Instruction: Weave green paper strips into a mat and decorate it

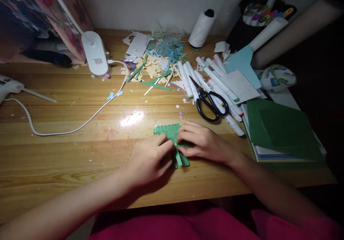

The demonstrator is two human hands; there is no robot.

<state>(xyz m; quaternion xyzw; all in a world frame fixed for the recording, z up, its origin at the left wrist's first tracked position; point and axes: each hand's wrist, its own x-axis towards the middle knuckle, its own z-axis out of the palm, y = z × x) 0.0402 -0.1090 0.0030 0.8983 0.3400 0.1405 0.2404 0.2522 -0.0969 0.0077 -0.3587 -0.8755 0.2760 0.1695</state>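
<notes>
A small mat of woven green paper strips (168,128) lies on the wooden desk, with loose strip ends pointing towards me. My left hand (152,155) is closed at its lower left, fingers curled and pressed on the strips. From the right, my right hand (201,139) pinches the strips near the middle, its fingertips almost meeting those of the left. Both hands cover part of the weave, so the exact strip under each fingertip is hidden. Beyond the right hand lie black-handled scissors (211,105), resting on several white markers (215,78).
Paper scraps (158,60) are heaped at the back beside a white thread spool (202,28). A lamp base (94,55) with a white cable (99,109) stands on the left, near a glue gun (10,85). Green paper sheets (285,125) top a stack on the right, below a tape roll (278,78).
</notes>
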